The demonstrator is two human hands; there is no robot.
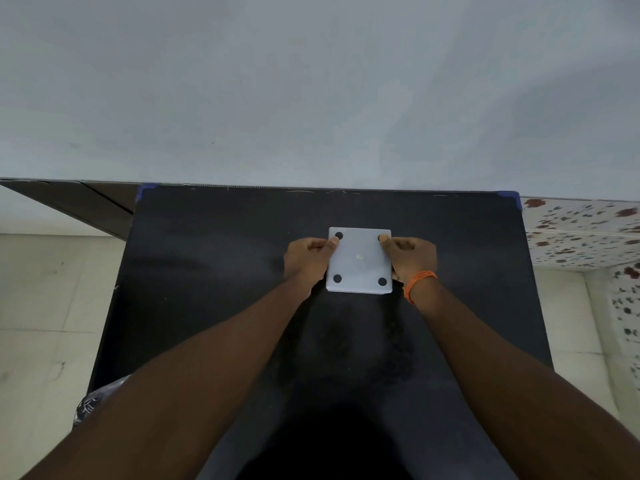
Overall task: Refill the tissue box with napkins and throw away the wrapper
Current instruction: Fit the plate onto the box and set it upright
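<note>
A white square tissue box point(359, 261) lies upside down on the black table point(214, 271), its flat base with round dark feet at the corners facing up. My left hand point(306, 258) grips its left side, thumb on the top near the far left foot. My right hand point(412, 258), with an orange band at the wrist, grips the right side, thumb covering the far right foot. No napkins or wrapper can be made out on the table.
A grey wall point(311, 81) rises right behind the table's far edge. Pale floor tiles point(41, 323) lie to the left, speckled tiles point(581, 230) to the right. A crinkled dark plastic bag point(93, 400) shows by the table's near left corner.
</note>
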